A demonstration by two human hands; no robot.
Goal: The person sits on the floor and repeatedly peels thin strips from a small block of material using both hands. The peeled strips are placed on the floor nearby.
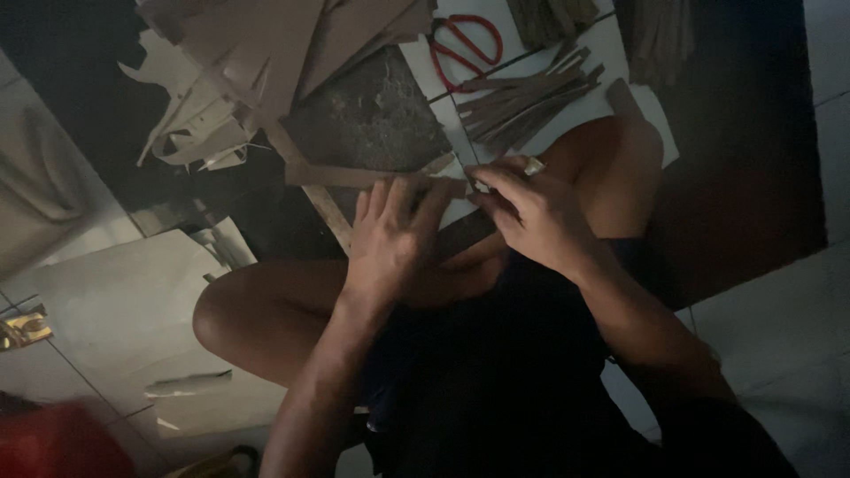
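I sit cross-legged on a tiled floor in dim light. My left hand [390, 235] lies flat, fingers spread, pressing down on a long brown cardboard strip [354, 175] that crosses a wooden slat [320, 199]. My right hand [531, 212], with a ring on one finger, pinches the right end of that strip near a small pale piece [453, 168]. Both hands meet just in front of my knees. What the right fingertips grip exactly is hard to make out.
A dark square board [372, 115] lies beyond my hands. Red-handled scissors [465, 49] rest at the top, beside a bundle of cut brown strips [522, 102]. Cardboard scraps [239, 62] pile at top left. White sheets [124, 301] lie to my left.
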